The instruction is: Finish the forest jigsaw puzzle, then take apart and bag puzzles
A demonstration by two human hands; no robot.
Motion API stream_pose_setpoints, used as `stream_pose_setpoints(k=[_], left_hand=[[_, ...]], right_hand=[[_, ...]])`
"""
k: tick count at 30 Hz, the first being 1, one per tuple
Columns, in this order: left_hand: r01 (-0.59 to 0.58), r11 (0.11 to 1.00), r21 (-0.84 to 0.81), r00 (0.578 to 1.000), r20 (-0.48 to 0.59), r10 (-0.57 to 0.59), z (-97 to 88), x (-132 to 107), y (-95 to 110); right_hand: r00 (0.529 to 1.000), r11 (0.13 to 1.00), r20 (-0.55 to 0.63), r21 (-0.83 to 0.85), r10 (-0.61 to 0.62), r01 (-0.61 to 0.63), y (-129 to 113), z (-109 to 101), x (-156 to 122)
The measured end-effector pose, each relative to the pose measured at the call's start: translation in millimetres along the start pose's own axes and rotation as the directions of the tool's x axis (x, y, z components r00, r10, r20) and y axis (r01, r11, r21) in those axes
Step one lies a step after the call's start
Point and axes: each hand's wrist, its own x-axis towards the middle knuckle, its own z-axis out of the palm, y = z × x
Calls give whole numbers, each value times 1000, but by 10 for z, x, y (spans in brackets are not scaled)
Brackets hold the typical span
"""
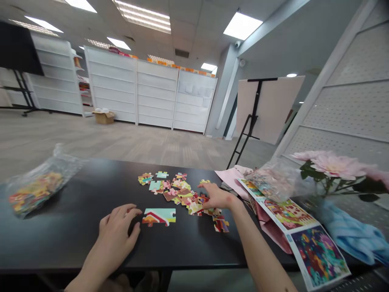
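A joined strip of jigsaw puzzle pieces (159, 216), pale blue with a red and white roof line, lies flat on the black table (75, 239). Just left of the strip rests my left hand (118, 233), its fingers loosely bent, thumb apart, nothing in it. My right hand (218, 197) reaches over the right side of a heap of loose puzzle pieces (182, 192). Its thumb and forefinger are spread, and some pieces are hidden beneath it. Below that hand, several pieces (221, 224) lie at the heap's near right edge.
On the left sits a clear plastic bag (39, 190) of puzzle pieces. Printed picture sheets (319, 251), another plastic bag (273, 178), pink flowers (334, 166) and a blue cloth (349, 231) crowd the right. An easel (252, 117) and white shelves (154, 93) stand beyond.
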Motion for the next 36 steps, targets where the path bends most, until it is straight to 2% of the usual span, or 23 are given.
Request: stream_pose_setpoints(k=[2,5,8,11,13,18,21,26,31,34,36], left_hand=[[-44,999,-3,999,10,44,21,11,4],[-199,980,-23,979,50,200,45,13,0],[-277,960,-35,956,94,279,55,8,-24],[-281,959,-24,954,99,282,65,4,-50],[-280,960,-17,955,95,280,75,-1,-58],[-288,958,-1,955,78,287,73,-21,-44],[-324,946,9,944,71,322,47,-26,-46],[-381,924,3,923,57,381,55,-29,-111],[-378,926,-16,926,23,378,175,-40,-159],[-346,936,-62,938,-55,343,276,-56,-188],[-280,953,-118,957,-108,268,327,-70,-252]], right_hand=[[999,999,24,-10,47,-47,40,-34,-99],[995,996,43,-6,86,-85,92,-48,-134],[992,992,0,-27,123,-123,146,-60,-85],[988,987,-40,-66,147,-150,157,-79,-59],[992,990,-41,-75,120,-123,102,-72,-66],[999,1000,41,-31,4,-2,-183,88,-56],[998,999,61,51,-22,19,-266,194,-19],[998,986,61,168,0,-10,-205,185,-6],[999,937,36,349,11,-23,-123,90,-16],[999,900,0,434,33,-30,-33,18,-15],[996,891,-46,452,71,-42,55,-51,-21]])
